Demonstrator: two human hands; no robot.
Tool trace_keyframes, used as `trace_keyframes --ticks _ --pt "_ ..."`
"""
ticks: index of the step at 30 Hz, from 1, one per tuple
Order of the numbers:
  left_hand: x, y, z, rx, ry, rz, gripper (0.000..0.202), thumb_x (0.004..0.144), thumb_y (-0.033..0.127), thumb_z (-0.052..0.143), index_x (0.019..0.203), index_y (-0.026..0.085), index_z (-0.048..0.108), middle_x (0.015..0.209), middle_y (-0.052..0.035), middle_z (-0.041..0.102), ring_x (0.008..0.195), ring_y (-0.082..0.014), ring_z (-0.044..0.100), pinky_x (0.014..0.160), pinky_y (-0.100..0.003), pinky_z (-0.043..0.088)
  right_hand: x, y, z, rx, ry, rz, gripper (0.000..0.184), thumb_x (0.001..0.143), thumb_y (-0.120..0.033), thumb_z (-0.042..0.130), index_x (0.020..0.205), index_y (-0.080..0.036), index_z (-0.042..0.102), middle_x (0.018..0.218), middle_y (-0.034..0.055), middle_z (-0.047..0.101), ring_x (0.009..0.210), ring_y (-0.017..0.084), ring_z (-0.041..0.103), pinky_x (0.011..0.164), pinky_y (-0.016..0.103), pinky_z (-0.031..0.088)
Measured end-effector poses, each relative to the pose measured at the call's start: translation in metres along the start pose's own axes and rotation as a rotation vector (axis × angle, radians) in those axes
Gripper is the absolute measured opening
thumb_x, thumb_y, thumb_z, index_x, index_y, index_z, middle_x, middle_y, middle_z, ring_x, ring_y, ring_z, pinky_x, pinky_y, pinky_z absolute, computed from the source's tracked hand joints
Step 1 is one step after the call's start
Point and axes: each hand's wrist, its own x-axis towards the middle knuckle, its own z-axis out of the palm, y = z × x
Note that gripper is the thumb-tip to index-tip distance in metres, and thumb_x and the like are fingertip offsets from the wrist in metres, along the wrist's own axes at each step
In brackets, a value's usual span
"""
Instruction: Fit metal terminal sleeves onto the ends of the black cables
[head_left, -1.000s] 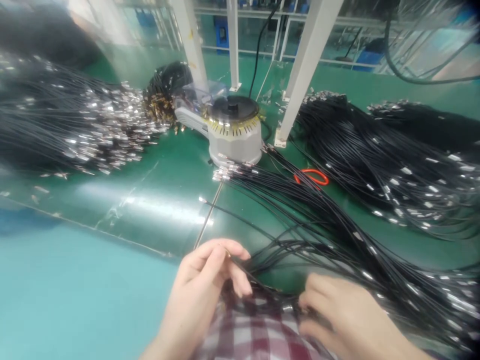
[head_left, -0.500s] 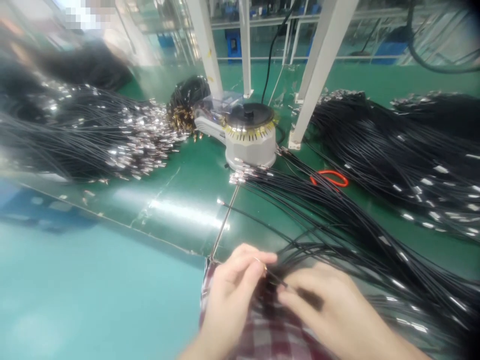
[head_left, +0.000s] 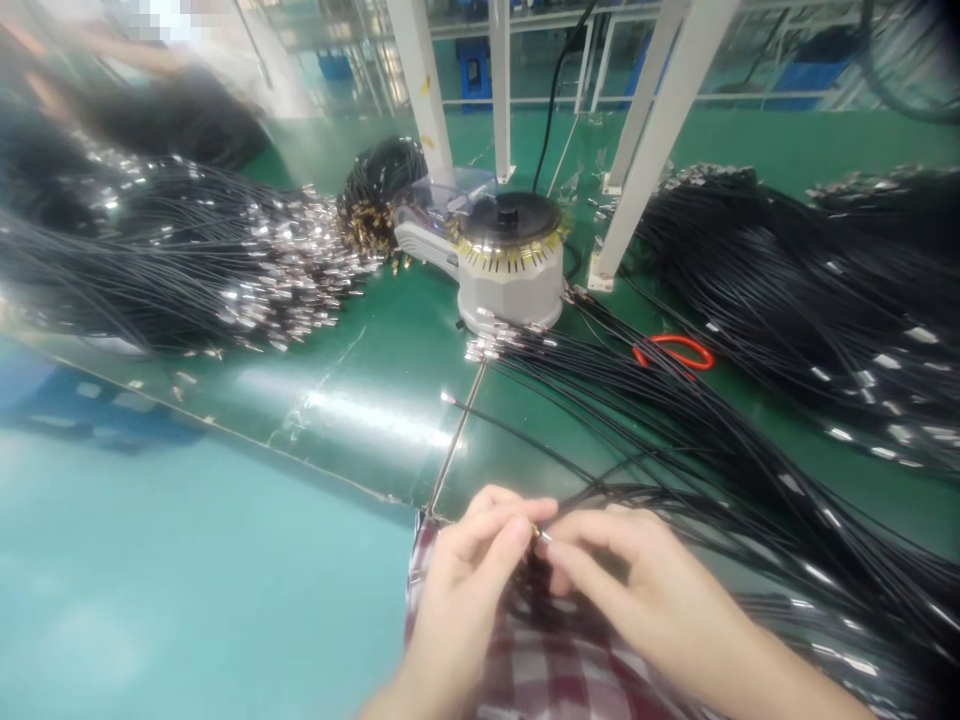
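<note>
My left hand [head_left: 469, 580] and my right hand [head_left: 637, 595] meet at the bottom centre, above a plaid cloth [head_left: 525, 670] on my lap. Both pinch the small metal end of a thin black cable [head_left: 541, 533] between thumb and fingers. That cable belongs to a loose bundle of black cables [head_left: 675, 450] fanning from my hands toward a grey round machine [head_left: 510, 265]. The bundle's silver-tipped ends [head_left: 499, 345] lie in front of the machine.
A big heap of silver-tipped black cables [head_left: 187, 260] covers the green table [head_left: 360, 380] at left. More black cable heaps [head_left: 810, 290] lie at right, with orange-handled scissors [head_left: 675, 352] beside them. White frame posts [head_left: 645, 150] stand behind the machine. A thin metal rod [head_left: 454, 450] lies toward my hands.
My right hand came left and up from the cable bundle and now meets my left hand at one cable end. The view shifted slightly left.
</note>
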Motion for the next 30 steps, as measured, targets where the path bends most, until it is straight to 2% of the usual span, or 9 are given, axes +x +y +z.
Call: trace_keyframes --ticks 3,6,12,18,19,24,25,28,30 --pt "-0.001 0.005 -0.001 0.075 0.068 0.011 0.018 0.090 0.035 0.059 0.087 0.021 0.069 0.076 0.0006 0.055 0.068 -0.0131 0.049 0.064 -0.022 0.042 -0.001 0.001 0.001 -0.047 0.026 -0.008 0.034 0.095 -0.033 0.050 0.064 -0.023 0.059 0.063 -0.0066 0.068 0.061 0.013 0.061 0.069 0.028 0.040" --pt "-0.004 0.011 -0.003 0.195 0.100 0.043 0.027 0.094 0.035 0.053 0.072 0.020 0.057 0.062 0.0034 0.047 0.059 -0.0120 0.042 0.056 -0.022 0.036 -0.002 0.002 0.002 -0.088 0.040 -0.050 0.033 0.095 -0.032 0.049 0.065 -0.023 0.059 0.062 -0.0064 0.067 0.060 0.013 0.060 0.066 0.028 0.039" --pt "-0.004 0.010 -0.010 0.394 -0.047 0.125 0.029 0.098 0.030 0.046 0.071 0.020 0.051 0.065 0.0037 0.045 0.062 -0.0119 0.042 0.059 -0.023 0.035 -0.006 0.003 0.003 -0.138 0.066 -0.124 0.026 0.095 -0.027 0.049 0.073 -0.023 0.062 0.067 -0.0042 0.068 0.062 0.014 0.059 0.067 0.030 0.037" --pt "-0.003 0.006 -0.010 0.438 -0.073 0.209 0.025 0.098 0.026 0.045 0.076 0.021 0.054 0.068 0.0042 0.048 0.063 -0.0112 0.044 0.059 -0.023 0.036 -0.001 -0.002 0.004 0.396 -0.092 0.109 0.036 0.096 -0.038 0.042 0.069 -0.020 0.057 0.057 -0.0014 0.061 0.057 0.015 0.057 0.058 0.026 0.042" --pt "-0.003 0.007 -0.009 0.437 -0.068 0.212 0.026 0.098 0.027 0.045 0.074 0.021 0.054 0.067 0.0044 0.048 0.062 -0.0111 0.044 0.059 -0.023 0.036 -0.001 -0.001 0.005 0.382 -0.073 0.100 0.036 0.095 -0.038 0.042 0.069 -0.020 0.057 0.056 -0.0008 0.061 0.057 0.015 0.057 0.058 0.026 0.042" --pt "-0.004 0.007 -0.008 0.428 -0.001 0.175 0.028 0.098 0.027 0.046 0.072 0.020 0.050 0.066 0.0044 0.047 0.062 -0.0111 0.043 0.059 -0.023 0.037 -0.003 0.002 0.011 -0.107 0.224 -0.159 0.026 0.093 -0.029 0.049 0.073 -0.020 0.063 0.071 0.0024 0.069 0.064 0.017 0.059 0.068 0.032 0.038" --pt "-0.004 0.007 -0.007 0.424 0.005 0.167 0.028 0.098 0.027 0.046 0.072 0.020 0.050 0.066 0.0045 0.046 0.062 -0.0110 0.043 0.059 -0.022 0.037 -0.002 0.002 0.011 -0.068 0.203 -0.144 0.027 0.093 -0.030 0.048 0.072 -0.020 0.062 0.069 0.0022 0.068 0.063 0.017 0.058 0.067 0.031 0.039" --pt "-0.004 0.007 -0.007 0.406 -0.007 0.145 0.028 0.097 0.028 0.047 0.071 0.020 0.051 0.065 0.0048 0.046 0.059 -0.0104 0.042 0.056 -0.022 0.036 0.001 -0.002 0.009 0.298 -0.026 0.054 0.035 0.094 -0.036 0.043 0.066 -0.020 0.056 0.053 -0.0014 0.058 0.053 0.014 0.054 0.057 0.027 0.041" --pt "-0.004 0.008 -0.006 0.393 -0.021 0.141 0.028 0.097 0.028 0.048 0.070 0.020 0.051 0.064 0.0050 0.046 0.058 -0.0102 0.041 0.054 -0.022 0.035 0.004 -0.004 0.009 0.399 -0.079 0.110 0.036 0.094 -0.037 0.043 0.064 -0.021 0.053 0.051 -0.0029 0.054 0.051 0.013 0.051 0.055 0.025 0.041"
